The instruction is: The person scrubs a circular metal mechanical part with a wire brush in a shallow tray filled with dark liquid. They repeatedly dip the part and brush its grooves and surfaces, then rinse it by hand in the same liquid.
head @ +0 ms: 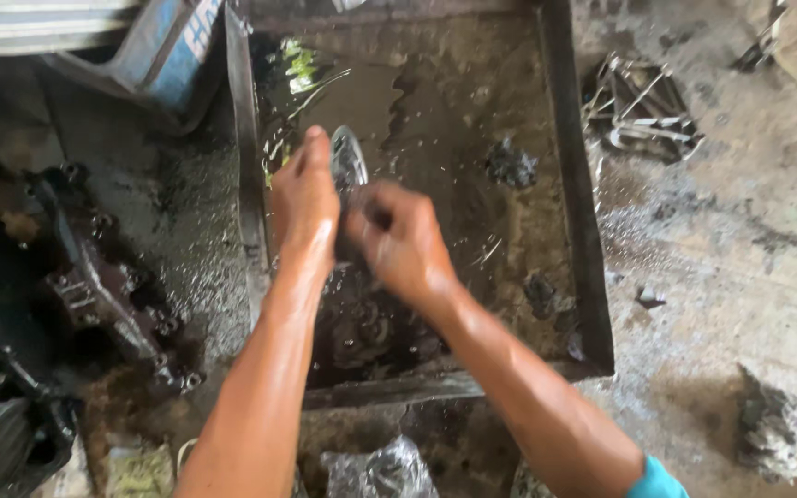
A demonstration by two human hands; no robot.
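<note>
Washing is under way: a round metal part [349,159] is gripped by the left hand [306,198] over a wet metal tray [583,231]. The right hand [400,242] is clenched against it, blurred; grime is seen in the tray, so cleaning seems unfinished.

Tray: shallow rectangular metal wash tray [592,277] on the concrete floor [740,240], holding liquid.
Hands: left hand [304,198] and right hand [400,242] side by side over the tray's near-left part, round metal part [349,159] between them.
Left of tray: dark cast engine housing [94,286].
Beyond far-right corner: wire clips [643,106].
Near edge: clear plastic bag [382,472].
</note>
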